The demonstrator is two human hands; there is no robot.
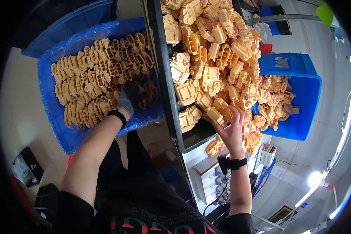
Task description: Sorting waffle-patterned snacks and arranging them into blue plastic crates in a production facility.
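We have our gloved left hand point(130, 100) down among the rows of tan casings point(82, 84) in the lined blue crate point(55, 130), near its right edge. Our bare right hand point(232, 130) reaches over the lower edge of the black tray point(166, 84), thumb and fingers curved about one loose casing point(213, 116) beside the heap point(211, 80). Shadow and overlap hide the contact, so we cannot tell whether either hand grips a piece.

Two hands point(233, 134), two wristbands point(238, 163), three blue bins point(306, 117), one tray point(167, 84), dozens of tan housings point(211, 80)
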